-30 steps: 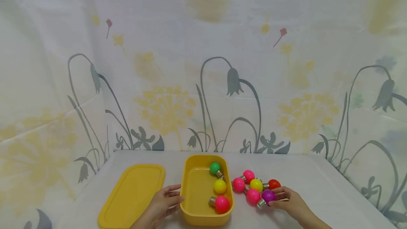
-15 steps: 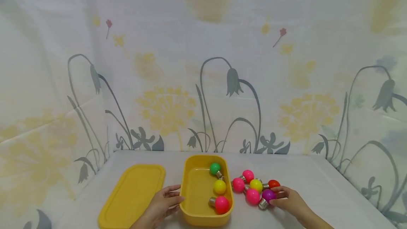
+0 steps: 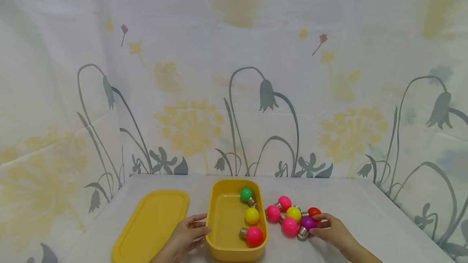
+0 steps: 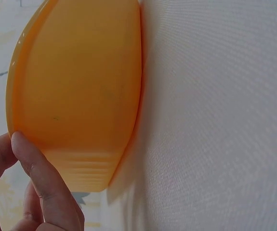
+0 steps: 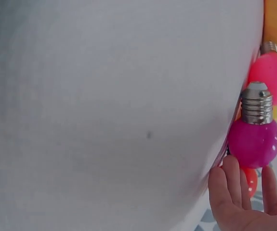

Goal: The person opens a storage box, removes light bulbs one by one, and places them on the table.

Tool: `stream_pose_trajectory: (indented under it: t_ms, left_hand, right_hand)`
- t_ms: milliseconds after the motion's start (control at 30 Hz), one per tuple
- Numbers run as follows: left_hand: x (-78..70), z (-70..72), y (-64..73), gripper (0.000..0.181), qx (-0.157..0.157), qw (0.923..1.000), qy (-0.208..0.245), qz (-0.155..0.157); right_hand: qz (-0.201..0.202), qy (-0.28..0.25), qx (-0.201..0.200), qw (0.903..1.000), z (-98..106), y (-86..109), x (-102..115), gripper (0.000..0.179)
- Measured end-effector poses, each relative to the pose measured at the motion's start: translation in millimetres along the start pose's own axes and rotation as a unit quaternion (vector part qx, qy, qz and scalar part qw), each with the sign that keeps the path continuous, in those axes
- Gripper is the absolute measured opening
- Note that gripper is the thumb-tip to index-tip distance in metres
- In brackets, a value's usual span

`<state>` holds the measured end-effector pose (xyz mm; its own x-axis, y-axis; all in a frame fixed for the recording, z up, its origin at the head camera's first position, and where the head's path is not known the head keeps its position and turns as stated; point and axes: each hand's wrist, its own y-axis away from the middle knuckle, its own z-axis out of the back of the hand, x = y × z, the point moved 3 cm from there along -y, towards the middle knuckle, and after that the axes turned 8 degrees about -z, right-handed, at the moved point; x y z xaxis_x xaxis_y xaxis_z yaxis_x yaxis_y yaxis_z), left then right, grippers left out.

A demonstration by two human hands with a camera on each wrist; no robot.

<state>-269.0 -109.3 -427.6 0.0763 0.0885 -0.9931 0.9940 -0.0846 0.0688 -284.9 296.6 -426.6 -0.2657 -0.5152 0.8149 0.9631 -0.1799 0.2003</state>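
My left hand (image 3: 187,233) holds the near left side of a yellow plastic box (image 3: 224,230), its thumb at the rim. The left wrist view shows fingers (image 4: 38,175) pinching that rim. Inside the box, along its right wall, lie a green bulb (image 3: 246,194), a yellow bulb (image 3: 252,216) and a pink bulb (image 3: 254,236). To the right of the box, my right hand (image 3: 335,232) has thumb and fingers round a purple light bulb (image 5: 254,144) with a silver screw base. The bulb stays among the others, its base toward me.
Around the purple bulb lie several pink bulbs (image 3: 290,227), a yellow one (image 3: 294,214) and a red one (image 3: 314,213). A yellow lid (image 3: 151,226) lies flat left of the box. A white cloth (image 3: 362,206) covers the table, and a flower-printed curtain (image 3: 248,133) hangs behind.
The purple bulb has turned slightly in my right hand, its base swinging a little toward me. My left hand and the box keep their places.
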Motion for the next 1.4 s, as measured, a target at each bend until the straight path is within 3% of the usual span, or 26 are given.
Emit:
stream_pose_trajectory:
  t_ms: [667,1233,1400]
  left_hand:
    - [1.5,0.6,0.9,0.057,0.006,0.9999,0.009,-0.005]
    - [0.7,1.7,0.9,0.056,0.009,0.9998,0.003,-0.015]
    - [0.0,1.4,1.4,0.057,0.008,0.9998,0.003,-0.016]
  right_hand:
    - [0.017,0.001,-0.006,0.9998,20.2,5.0,13.7,0.047]
    - [0.056,-0.027,0.024,0.9978,17.3,12.4,46.5,0.043]
    - [0.051,-0.024,0.024,0.9981,13.6,13.2,55.5,0.046]
